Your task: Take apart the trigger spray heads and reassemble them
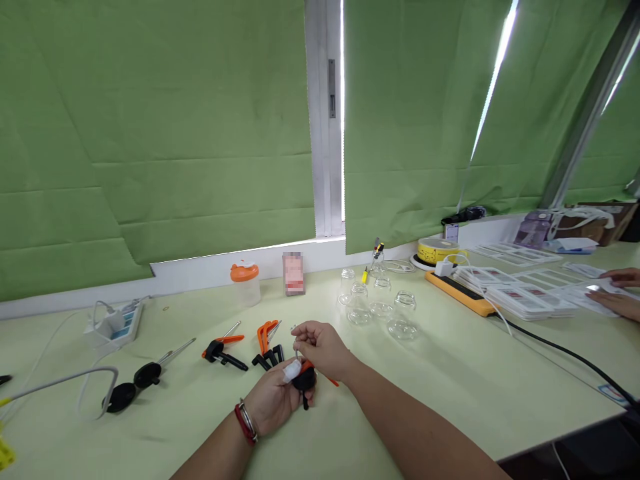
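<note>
My left hand [275, 400] is closed around a black round part [304, 380] with an orange lever and a short black stem pointing down. Something white [291, 370] covers or lies at its thumb; I cannot tell which. Just above, my right hand [323, 348] pinches a thin metal rod [296, 350] standing over the black part. Beyond both hands lie orange levers [267, 335] and several black elbow-shaped pieces [273, 358]. To their left rests a black part with an orange lever and metal rod [217, 352]. Two black round parts [121, 398] lie farther left.
Several clear glass jars [403, 313] stand right of centre, near an orange-lidded cup [245, 283] and an upright phone [294, 273]. A power strip [460, 293] and stacked white sheets [520, 297] lie at right, by another person's hands [623, 293]. A white socket block [115, 327] sits left.
</note>
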{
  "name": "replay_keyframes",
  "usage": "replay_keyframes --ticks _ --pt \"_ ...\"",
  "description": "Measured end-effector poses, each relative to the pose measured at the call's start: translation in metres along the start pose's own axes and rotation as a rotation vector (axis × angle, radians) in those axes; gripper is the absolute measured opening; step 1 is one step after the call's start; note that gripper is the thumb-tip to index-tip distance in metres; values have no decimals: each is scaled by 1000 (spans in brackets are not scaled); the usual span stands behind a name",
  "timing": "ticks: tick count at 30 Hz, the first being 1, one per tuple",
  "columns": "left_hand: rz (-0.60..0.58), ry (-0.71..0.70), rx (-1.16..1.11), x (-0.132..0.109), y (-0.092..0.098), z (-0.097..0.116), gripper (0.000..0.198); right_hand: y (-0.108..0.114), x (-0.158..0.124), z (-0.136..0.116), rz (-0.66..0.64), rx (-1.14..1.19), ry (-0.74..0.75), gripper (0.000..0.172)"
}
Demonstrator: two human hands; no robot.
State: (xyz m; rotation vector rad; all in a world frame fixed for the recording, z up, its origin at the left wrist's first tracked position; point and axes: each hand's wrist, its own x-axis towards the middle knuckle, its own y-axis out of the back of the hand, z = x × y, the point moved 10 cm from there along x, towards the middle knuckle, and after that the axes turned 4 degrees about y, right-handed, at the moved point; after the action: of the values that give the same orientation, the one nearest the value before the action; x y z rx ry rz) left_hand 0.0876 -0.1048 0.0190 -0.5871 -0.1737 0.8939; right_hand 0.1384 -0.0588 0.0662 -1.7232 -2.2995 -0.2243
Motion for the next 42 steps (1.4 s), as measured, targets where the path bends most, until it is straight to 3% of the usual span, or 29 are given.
replay_keyframes --ticks 23,32,42 --pt "-34 34 35 -4 -6 -3 22 -3 -1 3 -91 64 -68 14" --pt "-5 18 16 -2 1 -2 18 0 -3 0 -97 -290 13 8" --pt "18 28 28 -2 -1 0 20 0 -2 2 -116 -289 -25 9"
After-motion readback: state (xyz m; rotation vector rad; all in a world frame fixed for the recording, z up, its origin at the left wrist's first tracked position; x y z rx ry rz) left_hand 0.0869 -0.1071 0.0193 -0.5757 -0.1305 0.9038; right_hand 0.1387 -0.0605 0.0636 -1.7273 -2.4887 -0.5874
